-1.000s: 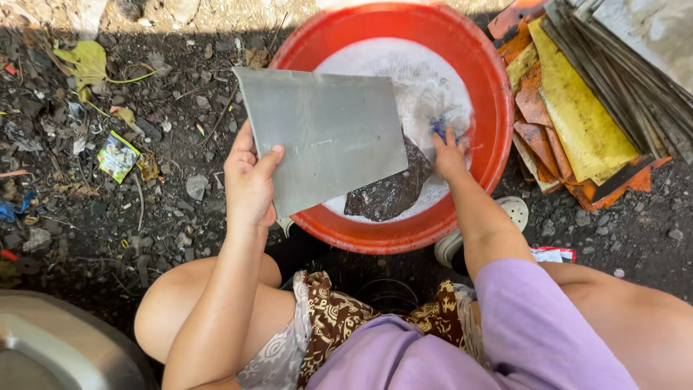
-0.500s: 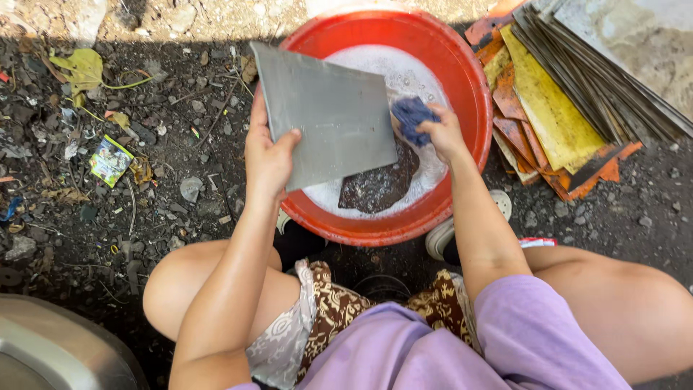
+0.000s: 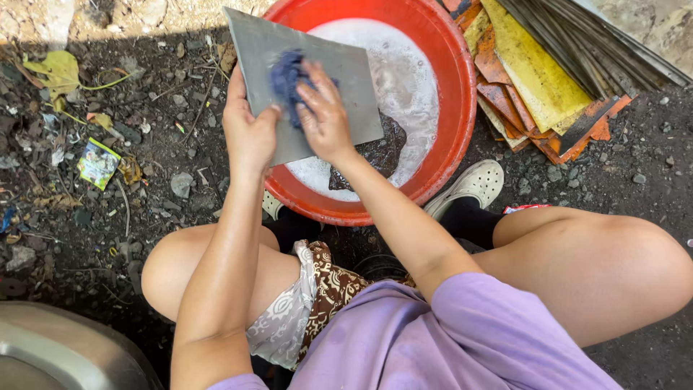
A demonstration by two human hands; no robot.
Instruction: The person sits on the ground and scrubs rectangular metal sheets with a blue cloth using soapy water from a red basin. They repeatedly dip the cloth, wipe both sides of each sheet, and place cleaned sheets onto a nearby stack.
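Note:
My left hand [image 3: 249, 130] grips the lower left edge of a flat grey metal sheet [image 3: 346, 72], held tilted over a red basin [image 3: 451, 144]. My right hand [image 3: 325, 115] presses a blue scrub cloth [image 3: 287, 76] against the sheet's upper left face. The basin holds white soapy water [image 3: 404, 79] with a dark sheet [image 3: 379, 155] lying partly under the foam.
A stack of rusty orange and yellow sheets [image 3: 534, 72] lies right of the basin, with grey ones on top. Dark gravel ground with litter and a green packet [image 3: 97, 162] spreads to the left. A metal bowl's rim [image 3: 58, 354] shows bottom left. A white shoe [image 3: 473, 184] rests by the basin.
My right hand lifted the blue cloth out of the basin and moved left onto the sheet's face. The left hand kept its hold on the sheet.

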